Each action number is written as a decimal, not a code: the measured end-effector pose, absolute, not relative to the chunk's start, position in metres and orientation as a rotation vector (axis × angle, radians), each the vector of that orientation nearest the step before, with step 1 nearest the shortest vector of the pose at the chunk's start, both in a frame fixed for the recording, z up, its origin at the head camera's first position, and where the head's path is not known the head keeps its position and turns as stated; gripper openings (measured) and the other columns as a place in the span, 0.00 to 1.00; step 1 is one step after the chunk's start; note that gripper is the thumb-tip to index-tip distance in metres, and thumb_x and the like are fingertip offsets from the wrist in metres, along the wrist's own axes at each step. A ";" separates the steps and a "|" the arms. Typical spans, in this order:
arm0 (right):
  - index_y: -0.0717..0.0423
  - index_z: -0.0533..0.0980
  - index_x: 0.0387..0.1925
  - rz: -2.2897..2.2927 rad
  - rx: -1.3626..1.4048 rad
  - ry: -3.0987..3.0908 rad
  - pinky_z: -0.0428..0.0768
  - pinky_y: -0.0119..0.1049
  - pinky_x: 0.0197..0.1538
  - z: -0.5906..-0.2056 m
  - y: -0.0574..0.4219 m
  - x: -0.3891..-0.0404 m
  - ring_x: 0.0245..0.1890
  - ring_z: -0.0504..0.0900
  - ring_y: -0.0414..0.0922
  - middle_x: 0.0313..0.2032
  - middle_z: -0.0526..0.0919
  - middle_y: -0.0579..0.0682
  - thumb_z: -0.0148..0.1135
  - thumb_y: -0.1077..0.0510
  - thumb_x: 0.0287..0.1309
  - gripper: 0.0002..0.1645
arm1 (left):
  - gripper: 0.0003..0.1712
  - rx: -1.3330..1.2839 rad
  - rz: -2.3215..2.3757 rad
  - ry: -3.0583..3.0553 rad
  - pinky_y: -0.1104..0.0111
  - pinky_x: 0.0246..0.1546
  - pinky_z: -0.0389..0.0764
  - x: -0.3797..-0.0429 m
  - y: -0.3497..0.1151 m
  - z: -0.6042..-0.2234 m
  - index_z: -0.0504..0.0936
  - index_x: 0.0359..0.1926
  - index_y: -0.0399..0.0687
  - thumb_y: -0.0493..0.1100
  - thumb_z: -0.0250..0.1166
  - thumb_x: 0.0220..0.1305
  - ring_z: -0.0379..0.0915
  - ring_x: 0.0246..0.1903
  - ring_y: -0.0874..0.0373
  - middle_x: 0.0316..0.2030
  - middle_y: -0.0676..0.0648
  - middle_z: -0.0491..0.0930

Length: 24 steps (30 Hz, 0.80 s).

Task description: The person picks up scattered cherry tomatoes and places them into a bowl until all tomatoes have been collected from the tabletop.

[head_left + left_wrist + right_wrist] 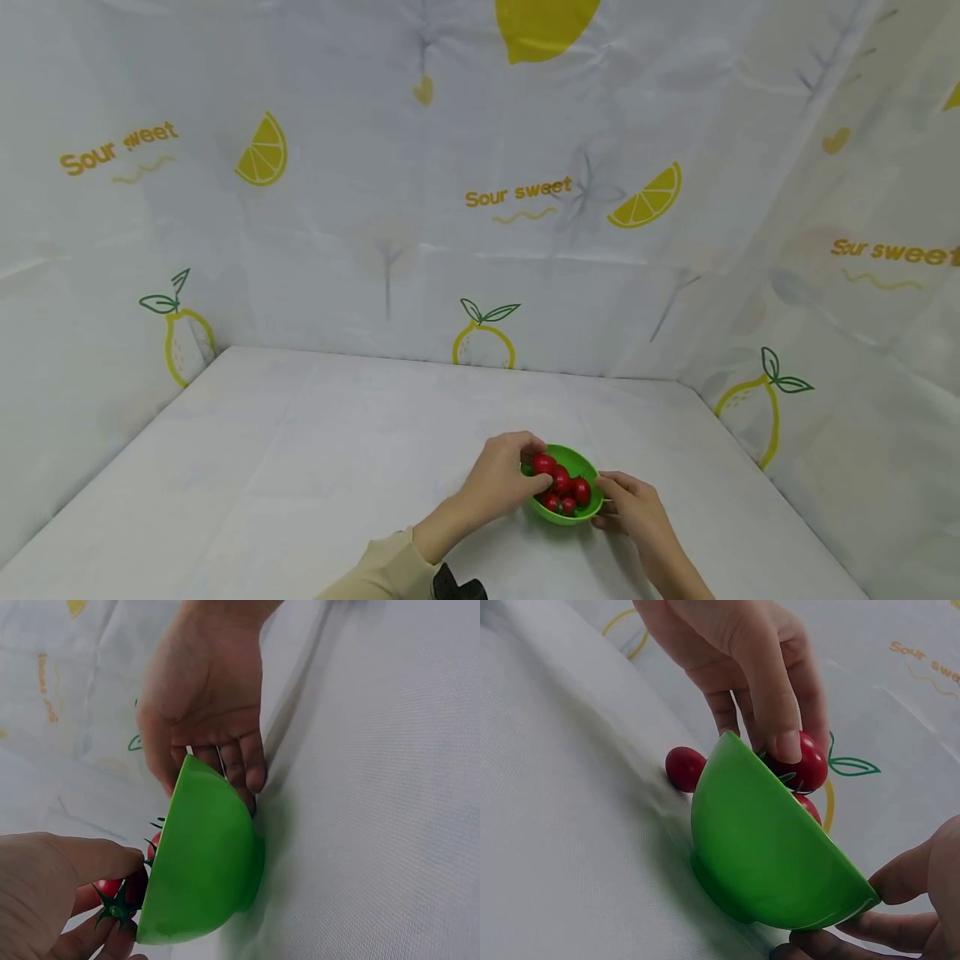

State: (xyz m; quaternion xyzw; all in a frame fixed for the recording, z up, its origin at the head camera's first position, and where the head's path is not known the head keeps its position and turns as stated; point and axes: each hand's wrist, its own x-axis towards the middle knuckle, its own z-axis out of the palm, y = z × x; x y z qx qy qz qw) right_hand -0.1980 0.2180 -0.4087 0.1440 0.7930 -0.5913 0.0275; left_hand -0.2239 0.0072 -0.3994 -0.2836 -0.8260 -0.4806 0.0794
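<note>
A green bowl [572, 457] stands on the white-covered table with several red cherry tomatoes [561, 479] inside. At the bowl's left rim, my left hand [501, 473] pinches a cherry tomato [810, 769] between thumb and fingers. Its green calyx shows in the left wrist view. On the opposite side my right hand [633, 510] grips the bowl, thumb at the rim and fingers underneath. Another cherry tomato [685, 769] shows past the bowl's outer wall in the right wrist view; what supports it is hidden.
White cloth covers the table [285, 467]. Behind and to the right hang white sheets [337, 208] printed with lemons and lettering. A dark device [459, 585] sits at my left wrist, beside a beige sleeve [382, 567].
</note>
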 end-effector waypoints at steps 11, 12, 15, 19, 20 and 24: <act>0.75 0.68 0.60 -1.813 0.448 2.452 0.82 0.40 0.39 -0.408 0.216 -0.199 0.33 0.80 0.44 0.47 0.79 0.62 0.52 0.55 0.71 0.28 | 0.19 -0.920 -1.418 -2.463 0.71 0.43 0.76 -0.223 0.004 -0.403 0.82 0.46 0.39 0.36 0.76 0.52 0.76 0.42 0.61 0.40 0.51 0.82; 0.75 0.68 0.60 -1.812 0.449 2.453 0.82 0.39 0.39 -0.408 0.216 -0.199 0.33 0.80 0.44 0.47 0.79 0.62 0.52 0.55 0.71 0.27 | 0.20 -0.925 -1.415 -2.461 0.71 0.44 0.75 -0.223 0.003 -0.404 0.83 0.46 0.40 0.37 0.76 0.51 0.75 0.42 0.61 0.40 0.51 0.82; 0.74 0.69 0.59 -1.817 0.446 2.456 0.82 0.39 0.38 -0.408 0.216 -0.199 0.33 0.80 0.44 0.46 0.80 0.61 0.52 0.55 0.71 0.27 | 0.21 -0.919 -1.405 -2.460 0.69 0.45 0.75 -0.223 0.000 -0.404 0.83 0.47 0.41 0.42 0.76 0.53 0.74 0.44 0.59 0.42 0.52 0.81; 0.74 0.69 0.59 -1.821 0.438 2.462 0.82 0.39 0.38 -0.409 0.216 -0.198 0.33 0.80 0.44 0.44 0.80 0.60 0.52 0.55 0.70 0.26 | 0.31 -0.871 -1.449 -2.464 0.66 0.47 0.75 -0.224 -0.008 -0.402 0.79 0.54 0.45 0.55 0.76 0.53 0.72 0.49 0.57 0.48 0.54 0.78; 0.74 0.69 0.58 -1.821 0.438 2.463 0.82 0.39 0.38 -0.409 0.217 -0.198 0.33 0.80 0.44 0.44 0.80 0.60 0.52 0.55 0.70 0.26 | 0.35 -0.858 -1.477 -2.462 0.65 0.47 0.75 -0.224 -0.012 -0.400 0.78 0.57 0.46 0.57 0.75 0.52 0.71 0.50 0.56 0.50 0.54 0.77; 0.75 0.69 0.59 -1.824 0.434 2.462 0.82 0.39 0.38 -0.409 0.217 -0.198 0.33 0.81 0.44 0.44 0.81 0.60 0.51 0.56 0.70 0.26 | 0.45 -0.798 -1.553 -2.463 0.60 0.50 0.74 -0.229 -0.025 -0.396 0.73 0.63 0.51 0.65 0.75 0.48 0.68 0.53 0.58 0.55 0.57 0.74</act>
